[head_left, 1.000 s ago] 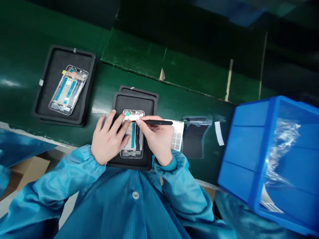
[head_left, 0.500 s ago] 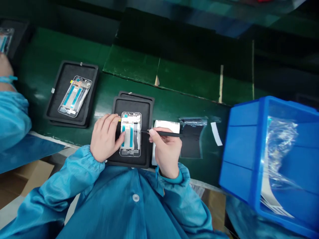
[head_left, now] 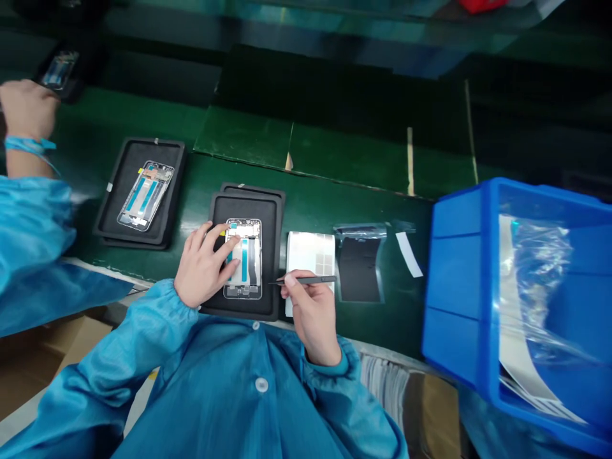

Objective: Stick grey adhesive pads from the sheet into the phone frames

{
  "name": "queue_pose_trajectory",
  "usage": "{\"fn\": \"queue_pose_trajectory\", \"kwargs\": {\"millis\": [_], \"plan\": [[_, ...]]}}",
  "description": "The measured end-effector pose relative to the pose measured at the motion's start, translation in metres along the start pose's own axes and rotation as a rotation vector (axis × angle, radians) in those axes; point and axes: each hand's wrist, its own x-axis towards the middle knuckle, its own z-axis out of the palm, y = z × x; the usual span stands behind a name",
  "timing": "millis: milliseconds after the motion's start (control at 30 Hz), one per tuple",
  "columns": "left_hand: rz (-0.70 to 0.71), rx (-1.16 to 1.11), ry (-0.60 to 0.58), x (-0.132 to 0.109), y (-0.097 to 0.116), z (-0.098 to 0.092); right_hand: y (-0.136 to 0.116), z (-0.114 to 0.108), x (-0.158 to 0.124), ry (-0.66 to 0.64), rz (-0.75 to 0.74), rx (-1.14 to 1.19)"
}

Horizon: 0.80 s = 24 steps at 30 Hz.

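Observation:
A phone mid-frame [head_left: 243, 258] with a metal rim and blue and white strips inside lies in a black rubber tray [head_left: 245, 207]. My left hand [head_left: 203, 264] rests over its left edge, fingertips pressing on the frame. My right hand [head_left: 310, 315] pinches a slim black tool [head_left: 306, 280], likely tweezers, and sits just below and right of the frame. The tool's tip points left and touches nothing. A white label sheet [head_left: 310, 255] lies beside the tray, just above my right hand.
A second tray [head_left: 138, 150] holds a similar frame [head_left: 145, 196]. A co-worker's hand [head_left: 26, 108] with a blue wristband is at far left. A film bag [head_left: 358, 268], a white strip [head_left: 408, 254] and a blue bin [head_left: 454, 287] with plastic sheets stand right.
My right hand has moved down and right, taking the tool off the frame. The label sheet now shows fully, and a co-worker's hand has come further into view at left.

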Motion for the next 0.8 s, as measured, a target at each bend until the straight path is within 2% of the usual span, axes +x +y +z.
{"fn": "queue_pose_trajectory", "kwargs": {"millis": [100,167,267,333,433,500,633,800], "plan": [[-0.075,-0.116,0.175,0.001,-0.006,-0.002,0.004,-0.003,0.0,-0.02,0.023,0.022],[-0.129,-0.14,0.251,0.0,-0.008,-0.004,0.008,-0.006,0.002,-0.032,0.031,0.04],[-0.199,-0.107,0.233,-0.006,-0.007,-0.005,0.016,-0.01,0.003,-0.024,0.015,0.065],[-0.305,-0.078,0.189,-0.015,-0.005,-0.004,0.024,-0.012,0.001,0.009,-0.019,0.081],[-0.48,-0.117,0.08,-0.034,-0.003,0.005,0.036,-0.011,-0.002,0.053,-0.081,0.082],[-0.531,-0.179,0.042,-0.043,-0.003,0.014,0.044,-0.008,-0.003,0.035,-0.079,0.071],[-0.596,-0.26,0.122,-0.05,0.002,0.026,0.054,-0.003,-0.007,0.025,-0.117,0.046],[-0.697,-0.489,0.192,-0.047,-0.001,0.023,0.049,0.003,-0.007,-0.029,-0.144,0.125]]}}
